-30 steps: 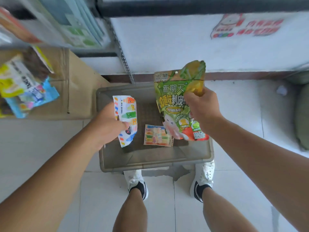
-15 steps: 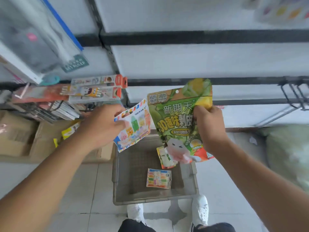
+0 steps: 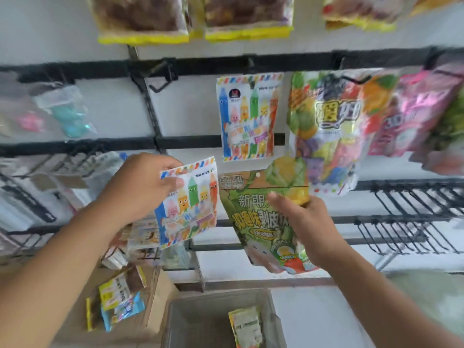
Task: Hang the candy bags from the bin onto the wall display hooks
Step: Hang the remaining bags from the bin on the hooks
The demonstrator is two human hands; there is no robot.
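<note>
My left hand (image 3: 140, 187) pinches a small white candy bag with crayon figures (image 3: 190, 204) by its upper left corner. My right hand (image 3: 306, 222) grips a larger green candy bag (image 3: 253, 217) at its right side. Both bags are raised in front of the wall display. A matching crayon bag (image 3: 247, 116) hangs on a hook just above them. An empty black hook (image 3: 163, 79) juts from the upper rail to its left. Below, the grey bin (image 3: 190, 322) holds another bag (image 3: 247, 327).
Fruit-print (image 3: 331, 126) and pink (image 3: 416, 109) bags hang at the right. Yellow-edged bags (image 3: 143, 18) hang along the top. Empty black hook racks (image 3: 411, 212) fill the lower right. Cardboard boxes with packets (image 3: 120, 297) sit at the lower left.
Both hands have risen with their bags from above the bin to the wall display. The view has tilted up, so the bin now sits at the bottom edge.
</note>
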